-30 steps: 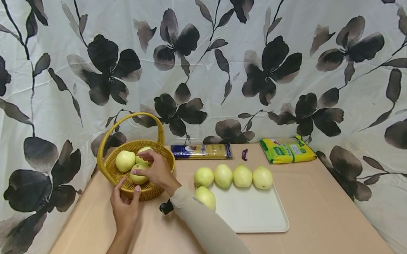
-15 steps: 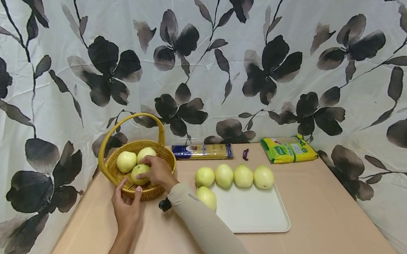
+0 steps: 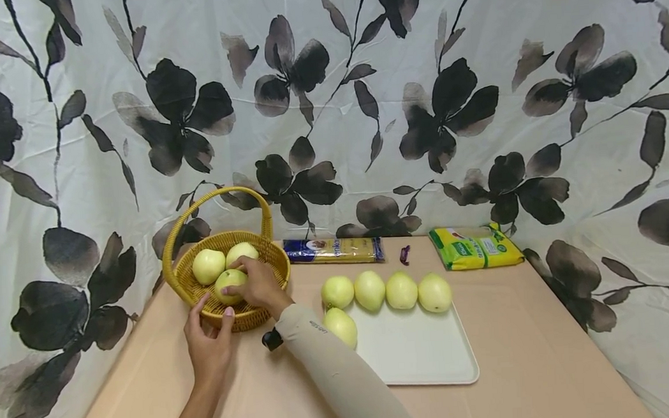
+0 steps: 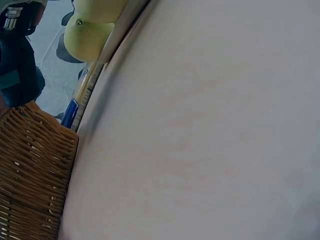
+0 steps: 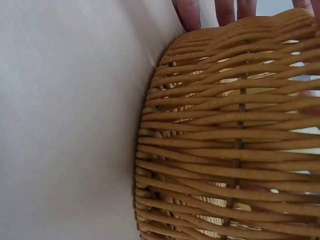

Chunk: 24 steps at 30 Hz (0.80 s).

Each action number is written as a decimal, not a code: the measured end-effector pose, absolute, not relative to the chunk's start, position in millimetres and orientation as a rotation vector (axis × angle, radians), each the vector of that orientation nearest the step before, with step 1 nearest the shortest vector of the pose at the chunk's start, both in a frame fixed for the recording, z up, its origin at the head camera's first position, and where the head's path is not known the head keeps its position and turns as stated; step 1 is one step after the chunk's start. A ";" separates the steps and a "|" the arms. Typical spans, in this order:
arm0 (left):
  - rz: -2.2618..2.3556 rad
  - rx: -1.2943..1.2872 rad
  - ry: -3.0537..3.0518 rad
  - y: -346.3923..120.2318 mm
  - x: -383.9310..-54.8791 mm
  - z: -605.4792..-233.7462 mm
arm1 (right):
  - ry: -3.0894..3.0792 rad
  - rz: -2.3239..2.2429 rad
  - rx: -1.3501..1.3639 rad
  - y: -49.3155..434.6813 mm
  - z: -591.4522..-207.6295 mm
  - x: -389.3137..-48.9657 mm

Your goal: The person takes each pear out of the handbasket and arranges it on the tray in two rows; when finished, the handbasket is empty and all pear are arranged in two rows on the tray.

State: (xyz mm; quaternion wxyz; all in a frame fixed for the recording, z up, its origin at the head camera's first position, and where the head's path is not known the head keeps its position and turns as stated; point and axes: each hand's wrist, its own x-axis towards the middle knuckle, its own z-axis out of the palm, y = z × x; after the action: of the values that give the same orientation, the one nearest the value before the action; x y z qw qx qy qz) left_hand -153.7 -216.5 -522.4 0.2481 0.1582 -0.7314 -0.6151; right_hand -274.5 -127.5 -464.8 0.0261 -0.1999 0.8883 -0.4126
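Observation:
A yellow-brown wicker basket with a tall hoop handle stands at the left. It holds three pale yellow-green pears: one at the left, one at the back, and one at the front. My right hand reaches in over the right rim and grips the front pear between thumb and fingers. Outside the near wall, my left hand touches the basket with spread fingers and thumb. In the right wrist view its fingertips show beside the woven wall; the gripped pear is mostly hidden there.
A white tray lies right of the basket, with several pears along its back and left edges. Behind are a blue-and-gold packet, a small purple wrapped sweet and a green-and-yellow pack. A floral cloth hangs behind the table.
My right hand has lowered slightly and its fingers have closed in on the front pear, uncovering the back pear. The left hand stays at the basket. Almost nothing differs over the last half second.

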 end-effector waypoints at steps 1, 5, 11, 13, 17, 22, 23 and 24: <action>-1.675 0.430 -1.994 -216.4 -153.6 -522.0 | 2.752 -1.286 -0.626 -127.3 -464.9 -274.4; -1.680 0.432 -1.991 -216.2 -153.4 -521.5 | 2.750 -1.385 -0.652 -126.0 -465.4 -274.1; -1.671 0.439 -1.986 -216.9 -153.5 -522.2 | 2.737 -1.539 -0.686 -126.3 -468.9 -274.1; -1.668 0.451 -1.991 -217.1 -153.3 -522.4 | 2.714 -1.606 -0.699 -126.4 -470.2 -273.5; -1.669 0.465 -2.000 -216.7 -152.4 -522.0 | 2.652 -1.758 -0.714 -125.4 -470.4 -269.4; -1.680 0.458 -1.998 -215.9 -152.9 -520.8 | 2.612 -1.911 -0.670 -123.3 -463.4 -258.3; -1.678 0.458 -2.000 -215.9 -153.4 -520.7 | 2.598 -1.946 -0.654 -122.8 -460.9 -255.4; -1.676 0.460 -2.003 -216.0 -153.9 -520.7 | 2.585 -1.979 -0.638 -122.2 -458.3 -252.5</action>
State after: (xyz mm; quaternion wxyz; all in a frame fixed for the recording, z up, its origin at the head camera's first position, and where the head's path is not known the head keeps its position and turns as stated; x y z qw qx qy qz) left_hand -153.9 -216.0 -520.7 0.2425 0.1685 -0.7327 -0.6131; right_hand -252.5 -122.2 -458.3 -0.0878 -0.1915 0.7761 -0.5943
